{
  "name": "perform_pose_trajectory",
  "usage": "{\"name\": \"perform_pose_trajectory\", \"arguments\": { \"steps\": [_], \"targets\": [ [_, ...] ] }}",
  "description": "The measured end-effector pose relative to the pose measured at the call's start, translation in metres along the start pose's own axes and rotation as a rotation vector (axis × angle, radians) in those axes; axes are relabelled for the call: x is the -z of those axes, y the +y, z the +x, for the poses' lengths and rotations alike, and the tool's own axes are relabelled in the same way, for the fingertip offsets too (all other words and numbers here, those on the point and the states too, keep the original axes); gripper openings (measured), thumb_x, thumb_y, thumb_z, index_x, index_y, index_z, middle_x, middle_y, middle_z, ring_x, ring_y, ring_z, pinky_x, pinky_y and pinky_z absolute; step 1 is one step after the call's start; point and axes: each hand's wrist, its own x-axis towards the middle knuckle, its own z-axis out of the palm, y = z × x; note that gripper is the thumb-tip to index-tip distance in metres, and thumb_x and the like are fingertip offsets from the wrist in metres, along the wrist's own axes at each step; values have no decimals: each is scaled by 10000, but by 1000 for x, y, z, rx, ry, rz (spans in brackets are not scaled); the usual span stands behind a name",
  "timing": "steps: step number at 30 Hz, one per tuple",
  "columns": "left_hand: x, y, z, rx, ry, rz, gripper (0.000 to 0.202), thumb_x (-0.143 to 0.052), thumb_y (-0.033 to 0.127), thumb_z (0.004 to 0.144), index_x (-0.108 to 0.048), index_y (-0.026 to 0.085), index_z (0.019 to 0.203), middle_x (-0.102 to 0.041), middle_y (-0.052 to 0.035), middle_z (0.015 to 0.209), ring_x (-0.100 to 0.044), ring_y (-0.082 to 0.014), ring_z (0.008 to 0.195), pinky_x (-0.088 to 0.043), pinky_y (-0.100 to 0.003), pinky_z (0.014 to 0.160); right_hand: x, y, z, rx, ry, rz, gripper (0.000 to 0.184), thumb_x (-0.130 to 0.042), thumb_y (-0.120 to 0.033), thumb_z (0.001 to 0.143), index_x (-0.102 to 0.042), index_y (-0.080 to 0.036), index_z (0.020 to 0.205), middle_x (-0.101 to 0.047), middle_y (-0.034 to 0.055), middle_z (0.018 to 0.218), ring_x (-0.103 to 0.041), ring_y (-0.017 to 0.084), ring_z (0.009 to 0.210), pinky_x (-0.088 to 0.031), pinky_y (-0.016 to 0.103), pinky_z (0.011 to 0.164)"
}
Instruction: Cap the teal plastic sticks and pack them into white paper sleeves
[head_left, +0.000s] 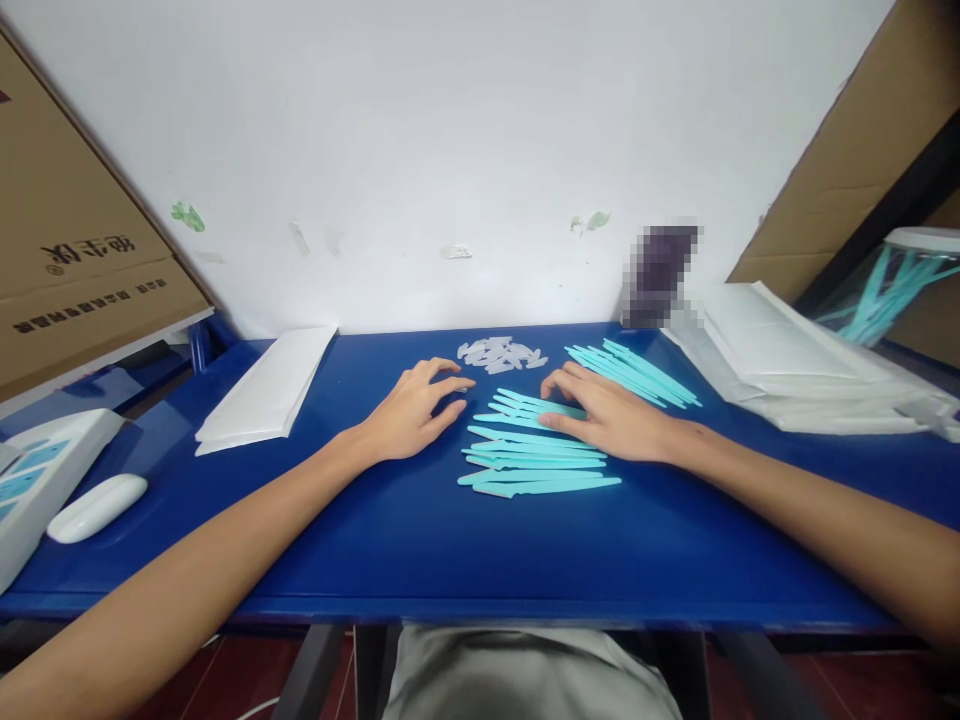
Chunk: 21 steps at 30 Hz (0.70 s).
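Several turquoise eyebrow razors [540,460] lie roughly side by side on the blue table, their blade ends toward the left. My right hand [600,410] rests over the upper razors, its thumb and fingers apart and touching them; its palm hides some handle ends. Just left of the razors, my left hand [412,408] hovers low with fingers spread and curved. A tiny pale bit shows under its index fingertip, too small to make out. Beyond both hands sits a loose pile of small translucent plastic caps [501,354]. Another group of turquoise razors [634,373] lies behind my right hand.
White flat sleeves [266,388] lie at the left, and a stack of clear plastic bags [795,350] at the right. A white oval case [97,508] sits near a white device [52,480]. A clear container [892,290] holds more turquoise razors. Cardboard [90,200] leans left.
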Motion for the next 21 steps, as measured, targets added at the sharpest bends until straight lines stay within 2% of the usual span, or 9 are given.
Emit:
{"name": "perform_pose_trajectory", "arguments": {
  "steps": [6,15,21],
  "targets": [
    [-1,0,0,-15,12,8,450,-362,431,1064,-590,232,1398,-479,-149,1452,-467,-322,1320,-385,-577,1106,5,-12,-6,34,-15,6,462,-472,-644,965,-539,-238,1176,-572,70,1088,-542,189,752,-410,345,703],
    [-1,-1,1,-24,9,13,441,-367,409,1066,-592,219,1395,-484,-152,1440,-470,-319,1308,-393,-578,1089,0,-13,-6,27,-4,2,414,-485,-605,972,-537,-239,1157,-564,75,1098,-574,236,884,-419,354,735],
    [-2,-2,0,-29,21,15,433,-376,413,1064,-584,235,1399,-489,-147,1437,-469,-318,1305,-402,-566,1079,4,-21,-10,92,-42,10,503,-541,-674,919,-540,-242,1178,-563,67,1077,-576,235,866,-414,342,716]
  ]
}}
